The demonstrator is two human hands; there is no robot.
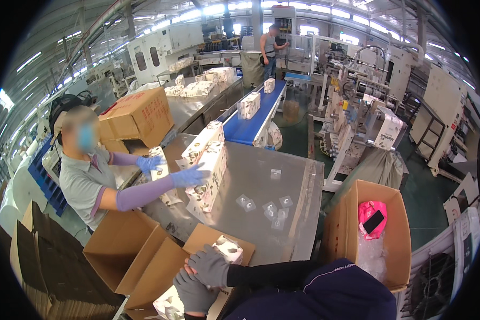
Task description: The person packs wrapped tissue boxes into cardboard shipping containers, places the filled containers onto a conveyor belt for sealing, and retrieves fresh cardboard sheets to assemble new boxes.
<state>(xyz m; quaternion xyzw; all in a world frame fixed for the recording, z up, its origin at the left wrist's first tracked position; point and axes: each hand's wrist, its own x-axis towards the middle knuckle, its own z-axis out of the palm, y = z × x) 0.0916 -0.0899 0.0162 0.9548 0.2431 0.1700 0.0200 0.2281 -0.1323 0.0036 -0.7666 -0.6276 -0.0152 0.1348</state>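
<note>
My right hand point(210, 265), in a grey glove, lies over the fingers of my left hand point(196, 292), gloved the same. Both have curled fingers pressed together above an open cardboard box point(157, 274); bare fingertips show where they meet. Anything between them is hidden. Inside the box, a white patterned pack point(228, 248) sits beyond my right hand and another wrapped pack point(169, 305) beside my left. Across the metal table point(256, 173), a co-worker's blue-gloved hands point(189, 176) hold or touch rows of flower-patterned packs point(212, 170).
Several small clear squares point(272, 209) lie on the table. A blue conveyor belt point(250, 125) carries packs from the back. At right stands a box point(352, 229) with a pink bag point(372, 216) and a phone point(374, 221). Flattened cardboard point(53, 261) is stacked at left.
</note>
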